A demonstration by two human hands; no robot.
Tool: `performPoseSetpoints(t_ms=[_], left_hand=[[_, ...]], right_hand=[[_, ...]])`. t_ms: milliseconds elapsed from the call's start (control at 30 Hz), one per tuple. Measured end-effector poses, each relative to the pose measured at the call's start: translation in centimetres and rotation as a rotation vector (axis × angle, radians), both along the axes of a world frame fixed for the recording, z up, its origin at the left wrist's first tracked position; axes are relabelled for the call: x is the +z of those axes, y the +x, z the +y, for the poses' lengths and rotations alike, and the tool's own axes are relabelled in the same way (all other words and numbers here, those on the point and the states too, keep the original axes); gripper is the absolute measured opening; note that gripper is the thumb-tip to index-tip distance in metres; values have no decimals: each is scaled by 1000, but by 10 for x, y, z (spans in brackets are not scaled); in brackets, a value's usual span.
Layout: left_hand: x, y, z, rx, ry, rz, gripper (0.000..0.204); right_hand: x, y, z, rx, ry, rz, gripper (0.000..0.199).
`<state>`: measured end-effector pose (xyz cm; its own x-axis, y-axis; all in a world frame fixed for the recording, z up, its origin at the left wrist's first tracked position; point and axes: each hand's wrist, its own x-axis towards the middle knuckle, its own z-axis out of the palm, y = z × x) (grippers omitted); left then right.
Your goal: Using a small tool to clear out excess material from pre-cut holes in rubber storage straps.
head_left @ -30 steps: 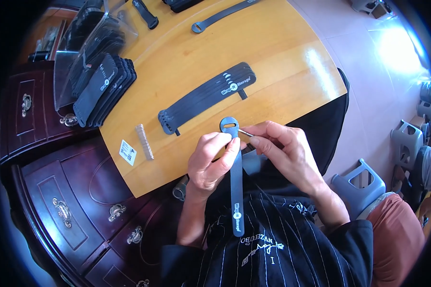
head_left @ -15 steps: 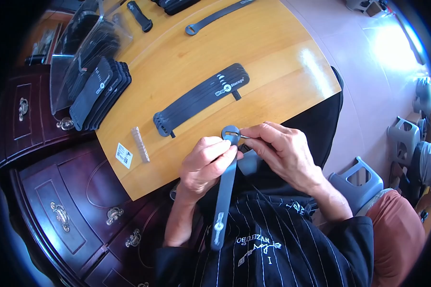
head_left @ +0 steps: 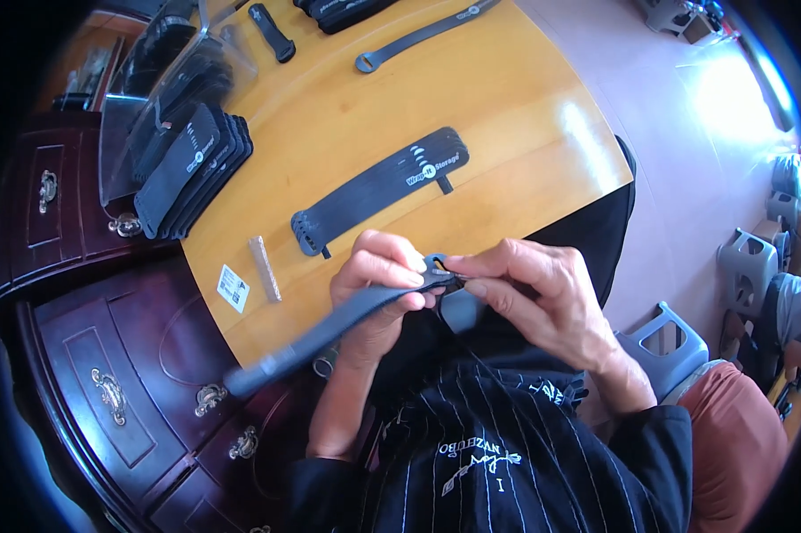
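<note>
A long dark grey hook-and-loop strap (head_left: 316, 327) stretches from between my hands down to the left, its far end blurred. My left hand (head_left: 369, 298) is closed on it, thumb and fingers pinching it close to the round slotted end. That slotted end points toward my right hand (head_left: 543, 289), whose thumb and forefinger are pinched together at the slot. A small light sliver shows in the slot beside those fingertips, too small to name. On the table beyond lies a fanned stack of similar straps (head_left: 374, 191).
The wooden table (head_left: 516, 89) also carries a single strap (head_left: 418, 37), a short strap (head_left: 271, 34), a pile of folded straps (head_left: 183, 178), a clear plastic strip (head_left: 265, 268) and a white label (head_left: 233, 289). Dark drawers (head_left: 107, 391) stand left; a grey stool (head_left: 667, 342) is at right.
The strap has swung from hanging down toward my body to pointing out to the left. My left hand has turned with it, and my right hand stays at the slotted end.
</note>
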<state>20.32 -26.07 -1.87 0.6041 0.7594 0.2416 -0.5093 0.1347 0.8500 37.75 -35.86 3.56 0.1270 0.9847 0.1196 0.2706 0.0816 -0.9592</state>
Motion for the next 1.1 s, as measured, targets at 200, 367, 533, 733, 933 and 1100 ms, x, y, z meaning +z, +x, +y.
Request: performPoseSetpoints(t_ms=[200,367,533,733,933,1100], left_hand=[[21,21,-34,133,-180,123,25],[21,27,-36,112,-77,349,18],[11,24,-38,98,86,319,17],[8,16,-39,56,95,355,10],[7,9,-41,-60,-48,261,20],[29,12,-42,-58,-96,17,13]], right_hand=[[20,-6,-14,-133,-20,-322,24],[27,-2,-17,-116,-58,-298,27],[26,1,-18,-98,-87,-129,20],[17,4,-15,-105,-50,-105,20],[12,10,-1,-118,4,-141,19],[18,19,3,103,182,-130,20]])
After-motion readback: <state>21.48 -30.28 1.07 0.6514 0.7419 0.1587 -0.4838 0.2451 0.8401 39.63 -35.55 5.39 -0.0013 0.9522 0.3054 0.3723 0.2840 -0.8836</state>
